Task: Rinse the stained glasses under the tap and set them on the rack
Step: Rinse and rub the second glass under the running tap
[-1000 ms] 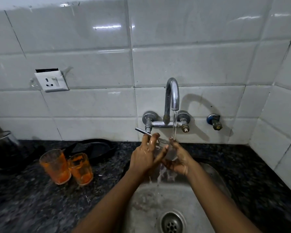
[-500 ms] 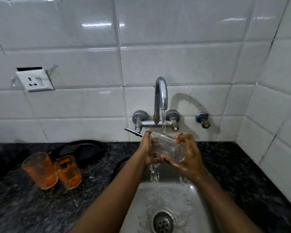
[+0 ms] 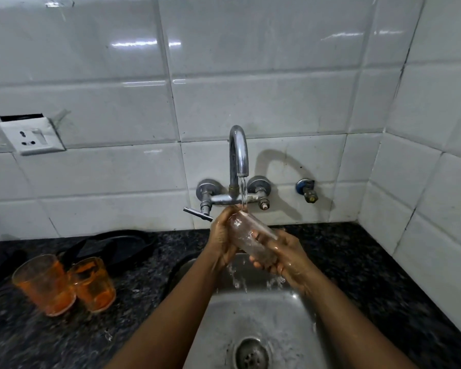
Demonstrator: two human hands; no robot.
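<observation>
The sink point(image 3: 253, 315) is bounded at the back by the white tiled wall point(image 3: 250, 75) and on the right by a second tiled wall that meets it at a corner; open basin is left in front of and below the hands, down to the drain point(image 3: 251, 354). The dark speckled tabletop point(image 3: 51, 339) is wetted with splashes. Two orange-stained glasses point(image 3: 64, 284) are stood on it left of the sink, touching each other, just in front of a black pan point(image 3: 112, 246). A socket point(image 3: 32, 137) is fixed to the wall above them. A clear glass point(image 3: 248, 235) is held tilted under the running tap point(image 3: 238, 153). The grip of the left hand point(image 3: 222, 235) is curled round its upper end, and that of the right hand point(image 3: 280, 258) is wrapped round its lower end.
</observation>
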